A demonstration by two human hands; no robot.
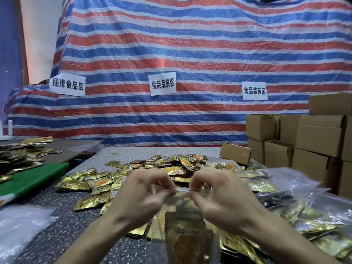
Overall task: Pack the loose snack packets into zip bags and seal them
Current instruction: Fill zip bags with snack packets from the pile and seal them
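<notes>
On the speckled table (62,231), both hands pinch a packet-filled zip bag (182,225).

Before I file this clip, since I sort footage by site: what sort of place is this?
Probably a small food-packing workshop. Paper signs on a striped tarp mark food bagging and boxing areas, gold snack packets lie heaped on the table, and cardboard boxes are stacked at the right.

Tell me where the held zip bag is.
Low centre of the head view: the zip bag is pinched at its top between left hand and right hand, in front of the loose packets.
</notes>
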